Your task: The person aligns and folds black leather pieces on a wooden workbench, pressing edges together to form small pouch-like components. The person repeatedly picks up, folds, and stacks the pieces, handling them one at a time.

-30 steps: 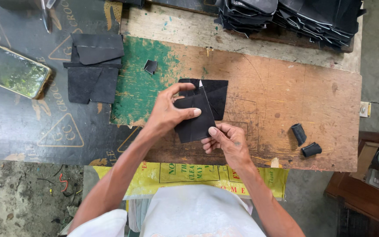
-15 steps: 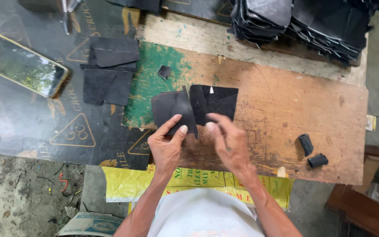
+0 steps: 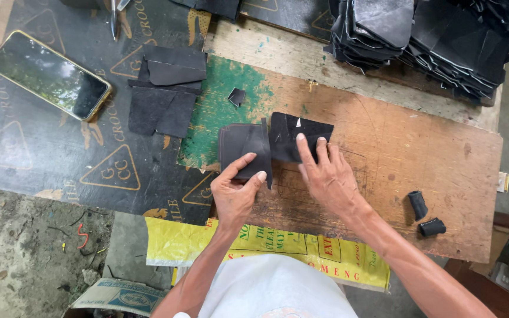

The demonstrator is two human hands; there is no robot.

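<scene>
- The left hand pinches a dark leather piece at its lower edge, grip clamped between thumb and fingers, lifting it off the wooden surface.
- It looks thin, light and floppy (probably best held by an edge).
- The right hand presses flat, fingers spread, on a second black piece lying just beside it, matte and straight-cut.

1. Bare worktop right of the hands: open passage.
2. Two small black rolls near the right edge.
3. Stacked black pieces block the far edge.
4. Phone and dark cut pieces occupy the left.
</scene>
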